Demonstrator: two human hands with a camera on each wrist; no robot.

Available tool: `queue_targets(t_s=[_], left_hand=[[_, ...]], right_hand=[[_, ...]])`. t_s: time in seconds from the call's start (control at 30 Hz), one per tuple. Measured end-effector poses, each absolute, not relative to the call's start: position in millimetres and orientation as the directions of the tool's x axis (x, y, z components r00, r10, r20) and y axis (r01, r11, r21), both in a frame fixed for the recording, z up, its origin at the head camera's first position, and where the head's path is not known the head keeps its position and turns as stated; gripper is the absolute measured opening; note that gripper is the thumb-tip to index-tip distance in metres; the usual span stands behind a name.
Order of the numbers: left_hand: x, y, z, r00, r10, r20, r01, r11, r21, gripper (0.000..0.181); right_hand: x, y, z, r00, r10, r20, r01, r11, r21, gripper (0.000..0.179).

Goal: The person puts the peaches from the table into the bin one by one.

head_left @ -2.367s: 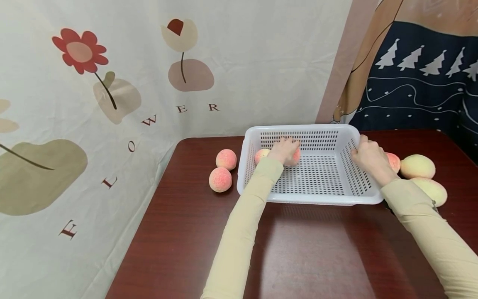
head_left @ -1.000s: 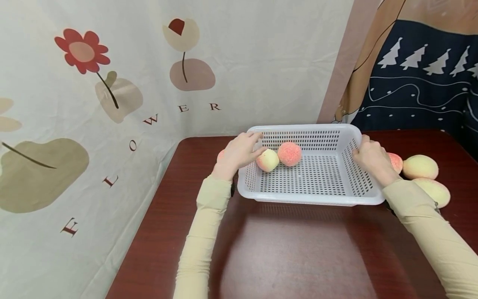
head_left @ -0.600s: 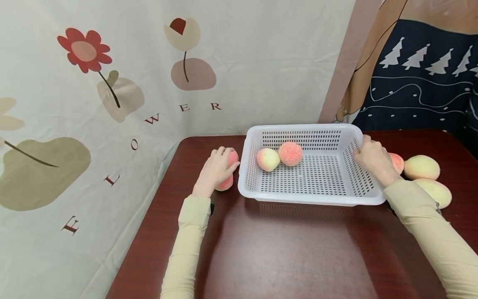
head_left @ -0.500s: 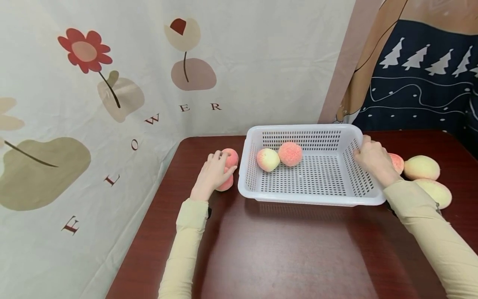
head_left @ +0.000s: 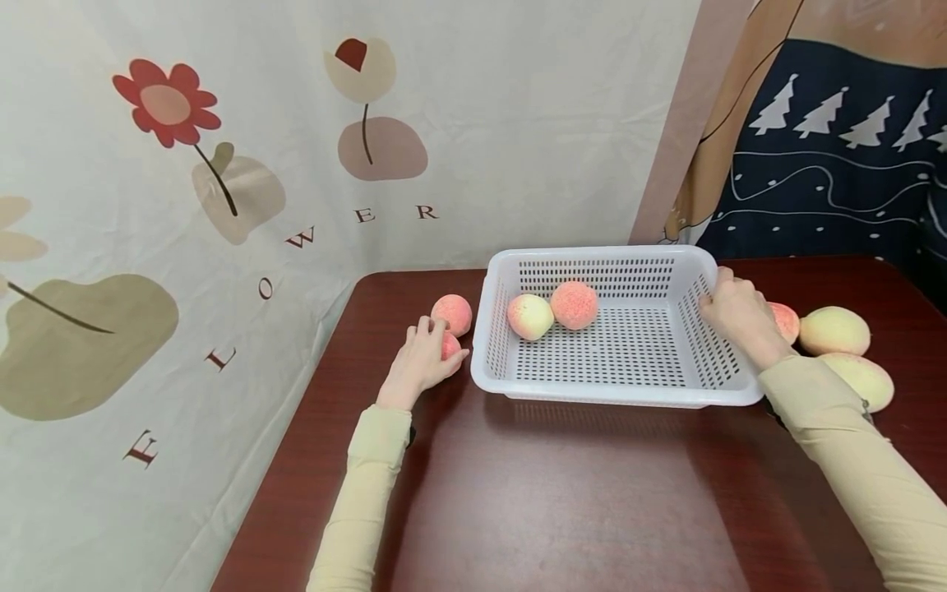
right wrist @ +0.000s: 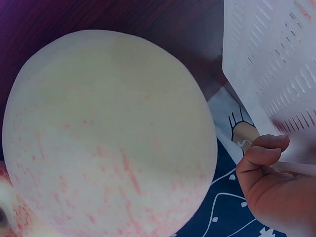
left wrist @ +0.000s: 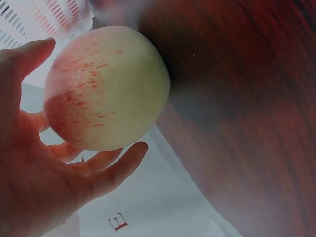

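My left hand [head_left: 418, 362] is at the nearer of two pink peaches left of the basket, its fingers spread around that peach [head_left: 450, 345]. In the left wrist view the peach [left wrist: 108, 89] shows a pale yellow side with red flecks, and the thumb stands apart from it. The farther peach [head_left: 452, 315] lies just behind. With curled fingers, my right hand [head_left: 740, 316] grips the right rim of a white perforated plastic basket [head_left: 599, 395]. Inside, at its left end, are a yellow-pink peach [head_left: 530, 317] and a pinker peach [head_left: 574, 305].
Right of the basket, partly behind the right arm, lie a reddish fruit [head_left: 786, 322] and two large pale yellow fruits, one farther back [head_left: 834, 331] and one nearer [head_left: 858, 380]. The brown table [head_left: 592, 493] meets a flower-printed cloth [head_left: 518, 123] at the back and left.
My left hand has come out of the basket, moved left over its rim and down to the two outside peaches, then closer to the nearer one. My right hand stays on the rim.
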State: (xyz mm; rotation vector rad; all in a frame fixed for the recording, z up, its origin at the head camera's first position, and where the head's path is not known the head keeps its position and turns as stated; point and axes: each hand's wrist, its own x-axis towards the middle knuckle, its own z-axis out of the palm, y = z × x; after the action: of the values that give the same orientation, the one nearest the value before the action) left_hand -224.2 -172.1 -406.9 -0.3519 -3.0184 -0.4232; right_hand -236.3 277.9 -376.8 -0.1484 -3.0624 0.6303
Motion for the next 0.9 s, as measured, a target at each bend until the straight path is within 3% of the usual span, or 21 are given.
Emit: queue_targets(t_s=[0.33, 0.6, 0.9], left_hand=[[-230, -174, -418, -0.975, 0.214, 0.061, 0.222, 0.942, 0.253, 0.065], [-230, -175, -416, -0.974, 0.216, 0.067, 0.226, 0.940, 0.255, 0.062], [-225, -172, -397, -0.967, 0.209, 0.148, 0.239, 0.944, 0.226, 0.059]], right_hand=[[-236, 277, -376, -0.995, 0.097, -0.020, 0.097, 0.913, -0.396, 0.054], [-236, 278, -377, -0.995, 0.096, -0.014, 0.094, 0.914, -0.394, 0.054], [-236, 278, -376, -0.995, 0.099, -0.031, 0.104, 0.907, -0.408, 0.055]])
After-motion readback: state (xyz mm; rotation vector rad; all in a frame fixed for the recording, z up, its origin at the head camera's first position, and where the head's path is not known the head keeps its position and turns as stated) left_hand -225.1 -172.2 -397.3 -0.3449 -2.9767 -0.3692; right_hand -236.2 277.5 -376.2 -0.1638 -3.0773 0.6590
